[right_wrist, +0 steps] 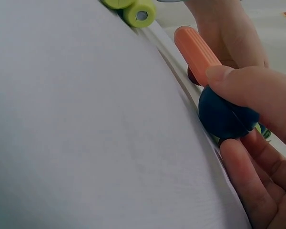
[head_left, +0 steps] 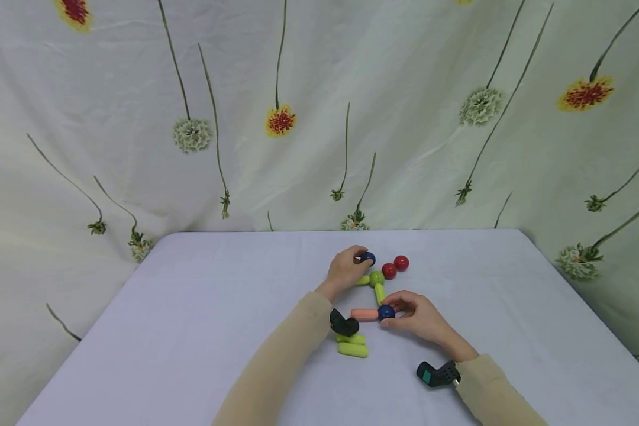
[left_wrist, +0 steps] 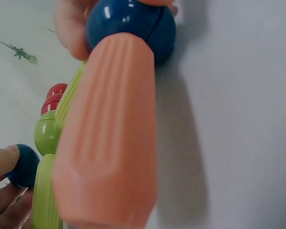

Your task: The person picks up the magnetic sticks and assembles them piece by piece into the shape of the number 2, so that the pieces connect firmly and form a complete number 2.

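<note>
My left hand holds a dark blue ball between thumb and fingers, seen also at the left edge of the left wrist view. Below it lies a lime ball with a lime stick on its left and another lime stick running toward me. My right hand pinches a second blue ball with thumb and fingertips. A ribbed orange stick extends left from that ball; they appear joined. Whether the near lime stick touches this ball is hidden by my fingers.
Two red balls lie right of my left hand. Two loose lime sticks lie nearer me, partly behind the left wrist's black camera. The white table ends at a flower-patterned cloth.
</note>
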The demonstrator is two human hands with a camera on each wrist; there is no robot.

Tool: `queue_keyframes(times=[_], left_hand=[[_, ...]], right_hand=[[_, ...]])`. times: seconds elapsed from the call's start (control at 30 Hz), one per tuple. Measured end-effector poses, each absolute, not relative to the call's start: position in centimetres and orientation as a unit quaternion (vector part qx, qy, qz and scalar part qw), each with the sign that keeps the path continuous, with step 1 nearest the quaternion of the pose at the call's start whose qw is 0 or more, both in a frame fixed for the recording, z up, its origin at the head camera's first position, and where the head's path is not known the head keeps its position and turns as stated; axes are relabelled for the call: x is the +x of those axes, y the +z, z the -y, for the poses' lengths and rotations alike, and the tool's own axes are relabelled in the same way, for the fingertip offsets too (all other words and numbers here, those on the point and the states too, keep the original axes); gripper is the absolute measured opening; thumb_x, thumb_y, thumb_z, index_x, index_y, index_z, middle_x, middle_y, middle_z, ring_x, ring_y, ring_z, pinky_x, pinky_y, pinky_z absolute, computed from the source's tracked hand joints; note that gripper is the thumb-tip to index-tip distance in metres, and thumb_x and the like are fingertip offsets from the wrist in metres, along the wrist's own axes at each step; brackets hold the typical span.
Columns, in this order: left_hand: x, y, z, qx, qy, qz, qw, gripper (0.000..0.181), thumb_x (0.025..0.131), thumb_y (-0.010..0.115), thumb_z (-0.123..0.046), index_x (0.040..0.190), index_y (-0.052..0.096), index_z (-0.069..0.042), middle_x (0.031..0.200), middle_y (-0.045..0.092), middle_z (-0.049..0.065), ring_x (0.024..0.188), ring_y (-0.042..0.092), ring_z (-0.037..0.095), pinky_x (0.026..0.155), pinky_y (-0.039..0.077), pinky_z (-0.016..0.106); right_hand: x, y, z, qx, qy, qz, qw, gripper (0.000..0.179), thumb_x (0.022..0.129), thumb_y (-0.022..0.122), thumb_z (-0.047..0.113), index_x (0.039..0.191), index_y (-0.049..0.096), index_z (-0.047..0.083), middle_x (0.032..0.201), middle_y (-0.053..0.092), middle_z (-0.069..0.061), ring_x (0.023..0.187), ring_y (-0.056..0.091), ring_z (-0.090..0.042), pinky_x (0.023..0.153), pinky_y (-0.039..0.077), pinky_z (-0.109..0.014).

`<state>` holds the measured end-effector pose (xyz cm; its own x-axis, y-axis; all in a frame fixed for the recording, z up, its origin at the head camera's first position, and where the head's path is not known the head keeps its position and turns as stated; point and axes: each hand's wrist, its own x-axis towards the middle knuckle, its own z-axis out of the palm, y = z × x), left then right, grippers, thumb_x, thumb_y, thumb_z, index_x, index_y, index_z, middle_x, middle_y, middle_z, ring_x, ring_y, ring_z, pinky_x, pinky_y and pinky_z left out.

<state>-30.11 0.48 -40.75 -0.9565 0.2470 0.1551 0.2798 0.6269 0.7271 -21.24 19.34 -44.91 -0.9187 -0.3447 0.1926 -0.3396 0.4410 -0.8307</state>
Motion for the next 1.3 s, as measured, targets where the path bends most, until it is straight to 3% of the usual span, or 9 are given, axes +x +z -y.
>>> queue_keyframes(times=[0.63, 1.03, 1.3], left_hand=[[-29.5, -38.6, 2.4, -0.176, -0.457, 0.871, 0.042, 0.041, 0.092, 0.062, -0.027, 0.129, 0.054, -0.012, 0.125, 0.057, 0.005, 0.104, 0.057, 0.021, 0.086, 0.047, 0.035], [-26.8, -36.8, 4.3, -0.218, -0.504, 0.833, 0.067, 0.04, 0.09, 0.065, -0.021, 0.126, 0.056, -0.009, 0.123, 0.057, 0.007, 0.102, 0.057, 0.021, 0.085, 0.048, 0.034], [-24.5, -37.1, 5.1, -0.217, -0.534, 0.816, 0.053, 0.04, 0.089, 0.066, -0.019, 0.126, 0.055, -0.009, 0.121, 0.057, 0.007, 0.103, 0.056, 0.02, 0.086, 0.048, 0.035]], right_hand=[[-21.2, -44.8, -19.4, -0.189, -0.49, -0.851, 0.006, 0.036, 0.076, 0.079, 0.025, 0.107, 0.067, 0.011, 0.101, 0.063, -0.002, 0.091, 0.056, -0.019, 0.075, 0.047, -0.027], [-21.1, -44.7, -19.1, -0.182, -0.468, -0.865, -0.007, 0.033, 0.08, 0.075, 0.014, 0.111, 0.066, 0.005, 0.103, 0.063, -0.006, 0.093, 0.055, -0.023, 0.076, 0.046, -0.029], [-20.6, -44.3, -19.0, -0.179, -0.48, -0.859, -0.001, 0.035, 0.079, 0.076, 0.018, 0.111, 0.067, 0.009, 0.104, 0.063, -0.003, 0.094, 0.055, -0.019, 0.077, 0.046, -0.028]])
